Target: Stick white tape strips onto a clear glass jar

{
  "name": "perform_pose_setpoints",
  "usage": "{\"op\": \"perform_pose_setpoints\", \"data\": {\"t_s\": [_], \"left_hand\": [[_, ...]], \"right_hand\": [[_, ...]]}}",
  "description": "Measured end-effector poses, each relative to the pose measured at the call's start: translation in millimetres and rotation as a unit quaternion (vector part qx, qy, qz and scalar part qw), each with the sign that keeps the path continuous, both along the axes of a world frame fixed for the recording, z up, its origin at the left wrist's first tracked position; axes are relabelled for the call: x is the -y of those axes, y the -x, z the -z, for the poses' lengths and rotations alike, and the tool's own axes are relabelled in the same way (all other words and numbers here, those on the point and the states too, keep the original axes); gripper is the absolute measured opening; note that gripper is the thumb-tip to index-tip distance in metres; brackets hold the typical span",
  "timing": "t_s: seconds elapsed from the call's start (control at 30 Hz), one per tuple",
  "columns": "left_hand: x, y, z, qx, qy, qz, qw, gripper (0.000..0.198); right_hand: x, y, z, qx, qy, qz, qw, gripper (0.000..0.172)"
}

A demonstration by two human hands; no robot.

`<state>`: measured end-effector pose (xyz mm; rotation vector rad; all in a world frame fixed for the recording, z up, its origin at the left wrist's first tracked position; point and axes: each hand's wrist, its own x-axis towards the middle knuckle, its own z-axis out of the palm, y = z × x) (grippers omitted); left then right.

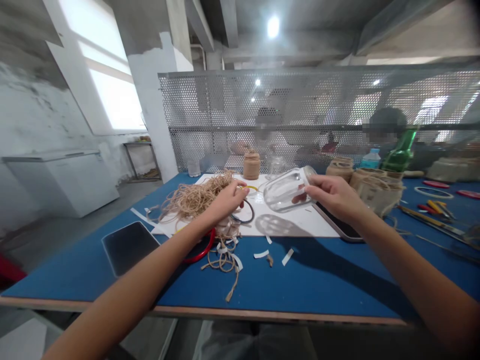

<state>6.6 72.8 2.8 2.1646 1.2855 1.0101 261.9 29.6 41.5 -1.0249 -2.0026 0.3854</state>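
My right hand point(330, 192) grips a clear glass jar point(283, 190) near its mouth and holds it tilted above a white sheet point(311, 222). My left hand point(232, 196) is over the right side of a tangled heap of jute twine point(197, 197). Its fingers are loosely bent and apart, and I see nothing held in them. Close to that hand lie a dark ring point(249, 214) and a yellow ring point(252, 188). Under my left forearm a red ring point(204, 250) is partly hidden.
A twine-wrapped jar point(251, 165) stands at the back. To the right are more wrapped jars point(378, 187), a green bottle point(401, 150) and several tools point(437, 209). A tablet point(129, 245) lies at left. Paper scraps point(288, 257) are in front. A perforated metal screen point(225, 105) borders the table.
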Motion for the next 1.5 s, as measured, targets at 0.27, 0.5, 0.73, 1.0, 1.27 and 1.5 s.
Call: {"op": "perform_pose_setpoints", "data": {"t_s": [0.27, 0.5, 0.73, 1.0, 1.27, 1.5], "left_hand": [[27.4, -21.9, -6.1, -0.127, -0.320, -0.004, 0.939, 0.019], [38.7, -35.2, 6.4, -0.151, -0.419, 0.072, 0.892, 0.029], [38.5, -37.1, 3.9, -0.211, -0.457, 0.045, 0.863, 0.032], [36.8, -35.9, 2.4, -0.166, -0.412, 0.044, 0.895, 0.028], [32.3, -31.7, 0.3, -0.062, -0.297, 0.019, 0.953, 0.023], [36.5, -39.1, -2.8, -0.063, -0.282, -0.007, 0.957, 0.007]], "right_hand": [[-7.6, 6.7, 7.1, 0.213, -0.058, -0.010, 0.975, 0.019], [-8.9, 13.8, 12.6, 0.224, -0.081, -0.046, 0.970, 0.020], [-9.6, 17.8, 13.9, 0.230, -0.128, -0.051, 0.963, 0.018], [-9.6, 24.1, 17.0, 0.226, -0.177, -0.013, 0.958, 0.016], [-16.6, 8.9, 13.9, 0.127, -0.103, -0.069, 0.984, 0.024], [-17.5, 16.3, 19.3, 0.129, -0.133, -0.086, 0.979, 0.021]]}}
